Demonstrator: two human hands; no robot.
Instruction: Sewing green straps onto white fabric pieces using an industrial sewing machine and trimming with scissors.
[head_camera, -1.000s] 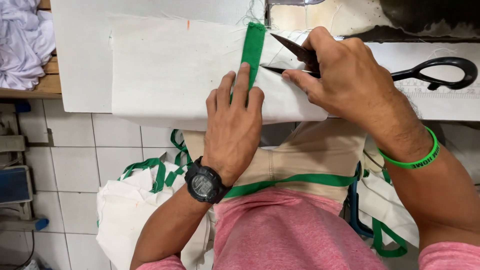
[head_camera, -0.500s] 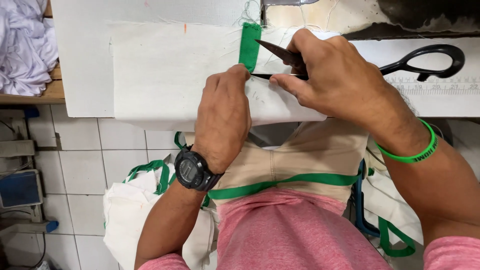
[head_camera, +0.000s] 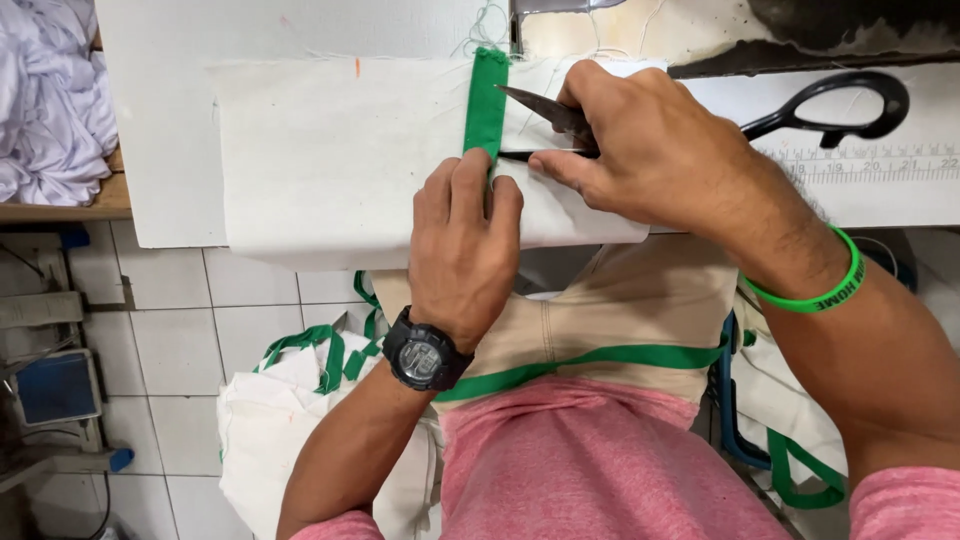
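Head view: scissors half-hidden under right hand.

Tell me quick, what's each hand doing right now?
Left hand: pressed flat on the green strap and white fabric, gripping nothing.
Right hand: closed around small thread snips, blades by the strap.

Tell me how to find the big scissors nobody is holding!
Look at the white work table and go to its far right side, past the right hand. The large scissors lie there by a ruler; their black loop handles set them apart.
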